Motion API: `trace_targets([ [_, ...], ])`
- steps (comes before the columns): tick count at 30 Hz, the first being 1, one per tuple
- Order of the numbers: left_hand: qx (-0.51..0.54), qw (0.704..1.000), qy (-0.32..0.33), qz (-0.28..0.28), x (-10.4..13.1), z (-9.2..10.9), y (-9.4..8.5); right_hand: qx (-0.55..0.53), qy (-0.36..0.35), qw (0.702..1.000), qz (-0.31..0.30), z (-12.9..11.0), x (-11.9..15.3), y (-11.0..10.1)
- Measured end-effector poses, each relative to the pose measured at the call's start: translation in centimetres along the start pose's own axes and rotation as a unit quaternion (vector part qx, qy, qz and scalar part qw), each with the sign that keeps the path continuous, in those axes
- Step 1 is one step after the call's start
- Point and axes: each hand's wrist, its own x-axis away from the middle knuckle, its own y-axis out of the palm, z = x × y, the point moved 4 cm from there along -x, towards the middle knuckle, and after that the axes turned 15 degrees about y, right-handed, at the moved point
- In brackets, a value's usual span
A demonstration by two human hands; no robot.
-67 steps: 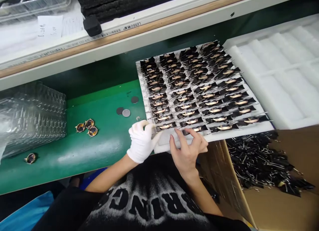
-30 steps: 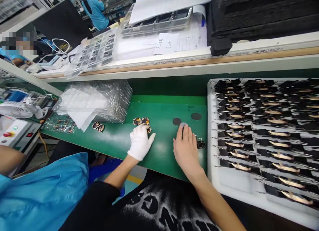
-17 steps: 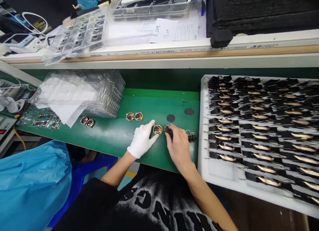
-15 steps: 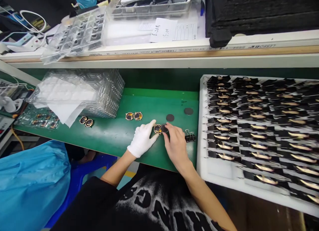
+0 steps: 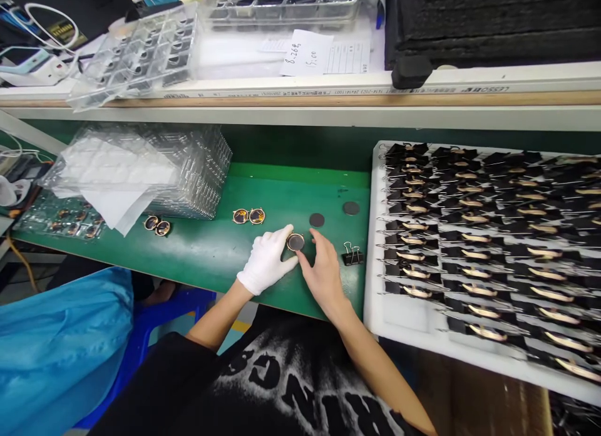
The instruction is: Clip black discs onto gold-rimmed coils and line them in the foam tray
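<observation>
My left hand, in a white glove, grips a round gold-rimmed watch case between thumb and fingertips. A dark disc lies on the face of that case. My bare right hand is at the case's right side, thumb near its lower edge and fingers apart. Two more dark discs, a nearer one and a farther one, lie on the green table. A black binder clip is right of my right hand. Two gold-rimmed cases sit behind my left hand.
A white foam tray with rows of clipped gold-rimmed pieces fills the right. Stacked clear trays and two more cases are at the left. A shelf edge crosses behind. A person in blue sits at lower left.
The dark disc has moved left from my right fingers onto the case in my left hand. My right fingers have spread away from it. The whole view has shifted slightly.
</observation>
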Motion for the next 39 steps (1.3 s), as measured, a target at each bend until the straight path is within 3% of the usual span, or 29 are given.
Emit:
trace_targets([
  [6,0.02,1.0,0.003,0.021,-0.4,0.1,0.3,-0.058,0.066,0.996,-0.02,-0.1,-0.2,-0.6],
  [13,0.097,0.988,0.118,0.031,0.4,0.6,0.6,-0.254,0.139,0.955,-0.067,0.6,0.2,-0.6],
  [17,0.301,0.953,0.012,0.03,0.3,0.8,-0.1,-0.391,0.193,0.895,-0.094,0.6,1.2,-1.3],
  [20,0.393,0.916,-0.065,-0.042,-0.1,2.2,-1.2,-0.436,0.199,0.87,-0.114,0.5,2.5,-2.8],
  [22,0.372,0.923,-0.044,-0.082,-0.7,3.6,-2.7,-0.419,0.202,0.875,-0.136,0.6,3.6,-4.1],
  [25,0.351,0.925,0.056,-0.133,-2.2,5.9,-4.7,-0.386,0.212,0.881,-0.173,1.0,5.6,-6.6],
  [28,0.359,0.906,0.126,-0.183,-4.7,7.6,-4.5,-0.387,0.233,0.88,-0.145,1.8,7.2,-9.5],
  [32,0.115,0.98,0.128,-0.096,-9.6,8.3,-2.2,-0.435,0.228,0.866,-0.099,2.5,7.9,-12.3],
  [34,0.025,0.983,0.155,-0.095,-11.2,8.8,-0.8,-0.467,0.235,0.846,-0.103,2.7,7.7,-12.7],
  [36,0.0,0.978,0.18,-0.107,-11.7,9.1,-0.1,-0.487,0.249,0.831,-0.099,3.0,7.5,-12.8],
  [39,0.006,0.983,0.16,-0.089,-11.4,8.7,-0.6,-0.485,0.245,0.836,-0.074,3.3,7.2,-13.0],
])
